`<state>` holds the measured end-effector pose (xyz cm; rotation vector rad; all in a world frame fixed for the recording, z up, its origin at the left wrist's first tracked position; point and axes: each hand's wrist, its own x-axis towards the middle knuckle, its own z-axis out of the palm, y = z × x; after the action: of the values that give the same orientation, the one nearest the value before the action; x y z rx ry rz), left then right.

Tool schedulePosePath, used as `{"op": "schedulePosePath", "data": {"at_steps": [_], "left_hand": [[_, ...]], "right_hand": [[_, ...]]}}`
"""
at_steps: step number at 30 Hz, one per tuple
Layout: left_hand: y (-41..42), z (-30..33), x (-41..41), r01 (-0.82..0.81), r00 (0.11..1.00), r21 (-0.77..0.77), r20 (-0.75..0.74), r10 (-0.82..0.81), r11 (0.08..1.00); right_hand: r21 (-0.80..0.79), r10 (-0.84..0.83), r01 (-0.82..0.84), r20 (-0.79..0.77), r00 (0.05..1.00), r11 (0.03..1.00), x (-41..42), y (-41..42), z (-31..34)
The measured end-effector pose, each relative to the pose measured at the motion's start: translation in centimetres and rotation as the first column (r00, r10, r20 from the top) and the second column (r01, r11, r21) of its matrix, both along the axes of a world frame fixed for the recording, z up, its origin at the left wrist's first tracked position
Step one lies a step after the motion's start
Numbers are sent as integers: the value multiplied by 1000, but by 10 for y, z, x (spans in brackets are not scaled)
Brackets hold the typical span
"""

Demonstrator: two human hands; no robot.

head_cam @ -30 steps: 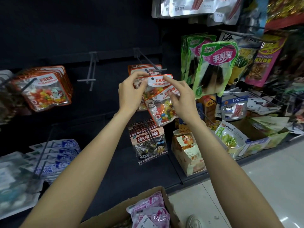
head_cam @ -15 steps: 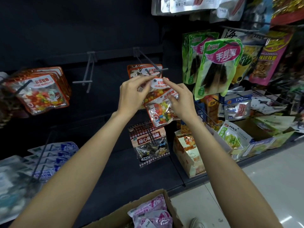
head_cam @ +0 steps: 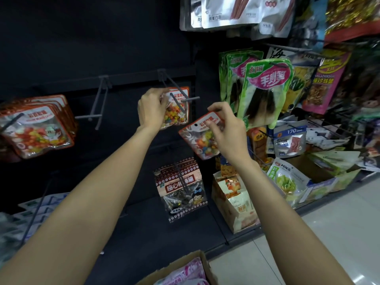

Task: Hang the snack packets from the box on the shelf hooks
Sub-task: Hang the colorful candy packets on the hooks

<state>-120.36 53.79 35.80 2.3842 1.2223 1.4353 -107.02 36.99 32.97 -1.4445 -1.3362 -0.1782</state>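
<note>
Candy-bean packet (head_cam: 202, 136) is in the right hand (head_cam: 227, 134), pinched by its orange header w/ thumb and fingers, tilted, hang hole showing at upper left. It sits below and right of the hook (head_cam: 181, 99), not on it yet. Left hand (head_cam: 152, 109) grips the top left of another bean packet (head_cam: 177, 109) already threaded on that hook, prob. pushing it back to make room. Empty hook (head_cam: 98, 103) just left, a full row of same packets (head_cam: 39, 128) further left. Box (head_cam: 185, 268) at bottom edge w/ pink packets (head_cam: 185, 273) inside.

Risks: hole is small and the packet is tilted, so hook tip could miss it or tear the header. The pinch is only at the top edge, so the bag could swing or slip. Left hand tugging could pull the hung packet off the tip.

Hard to see: left fingertips hidden behind the packet; box mostly cut off, so contents and count unclear; lower shelf dark.
</note>
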Motion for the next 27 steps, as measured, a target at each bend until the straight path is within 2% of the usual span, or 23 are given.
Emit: {"op": "schedulePosePath", "data": {"at_steps": [3,6,8,10,11,13,16,18,21,24,27], "left_hand": [[-7,1,0,-12,1000,5,-14,12,1000],[-40,0,-16,76,983,83,164,-88,994],[-65,2,-31,227,944,28,241,-227,973],[-81,4,-42,411,900,-156,225,-373,898],[-83,4,-46,453,888,-213,196,-416,866],[-84,5,-50,462,886,-220,163,-434,859],[-76,3,-49,389,919,-178,144,-367,904],[-68,1,-44,323,945,-152,114,-308,934],[-50,1,-32,197,980,-86,30,-195,977],[-25,0,-20,117,981,-60,-152,-125,991],[-8,-4,-9,70,963,-26,-260,-74,997]], "right_hand": [[28,167,-164,-131,977,986,-3,-2,10],[77,321,-311,-233,918,947,-4,2,14],[83,342,-333,-275,898,939,-5,10,14],[77,344,-338,-314,885,938,-7,19,13],[75,339,-333,-331,881,940,-8,23,13],[66,326,-325,-366,872,943,-9,31,11],[58,292,-294,-402,868,954,-14,40,6],[37,204,-203,-333,921,978,-17,47,5],[-83,42,-44,-20,999,996,-15,65,3],[-203,8,46,255,967,978,-12,86,-1],[-356,62,75,358,932,931,-14,104,-1]]}}
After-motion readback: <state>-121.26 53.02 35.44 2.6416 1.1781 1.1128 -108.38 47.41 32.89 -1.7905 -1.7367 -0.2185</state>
